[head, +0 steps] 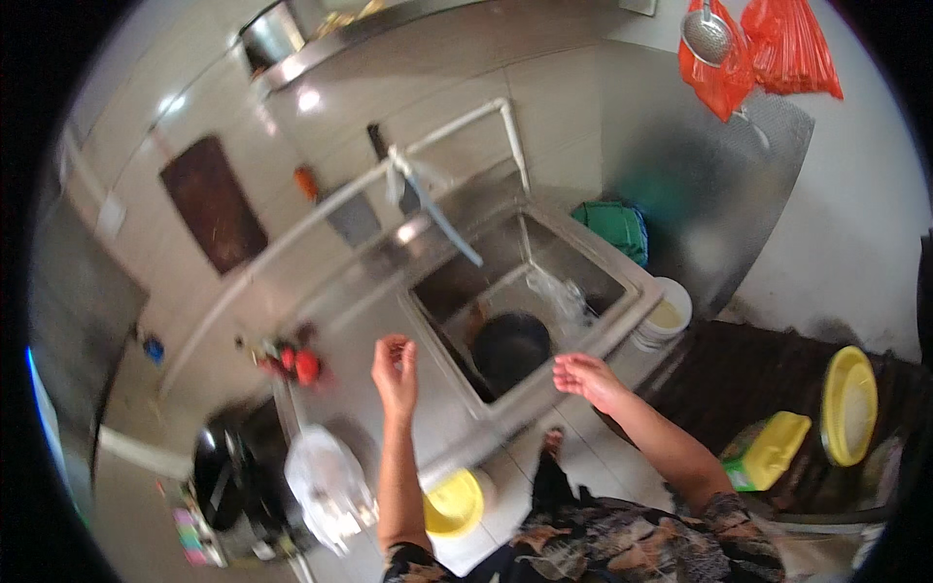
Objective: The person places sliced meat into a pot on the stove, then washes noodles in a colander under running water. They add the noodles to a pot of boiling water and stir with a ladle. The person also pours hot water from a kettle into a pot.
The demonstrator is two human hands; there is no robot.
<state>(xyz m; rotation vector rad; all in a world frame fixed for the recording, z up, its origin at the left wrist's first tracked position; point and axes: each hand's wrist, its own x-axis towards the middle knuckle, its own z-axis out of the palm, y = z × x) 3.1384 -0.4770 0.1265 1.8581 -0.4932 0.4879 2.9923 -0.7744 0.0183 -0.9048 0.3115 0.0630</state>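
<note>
Above the steel counter beside the sink, my left hand (pixel 396 373) is raised with loosely curled fingers and nothing visible in it. My right hand (pixel 589 380) hovers over the sink's front rim, its fingers bent and also holding nothing I can see. Between and beyond them is a stainless steel sink (pixel 466 291). A dark round basin (pixel 512 342) sits at its bottom, with a crumpled clear plastic bag (pixel 560 293) behind it. A pale hose (pixel 443 218) hangs from the white pipe (pixel 455 132) over the sink.
Red vegetables or fruit (pixel 305 366) lie on the counter's left end, near a white plastic bag (pixel 324 474). Below stands a yellow container (pixel 453 503). A white bucket (pixel 665 315) flanks the sink; a yellow basin (pixel 851 408) is at right. Cleavers (pixel 355 217) hang behind.
</note>
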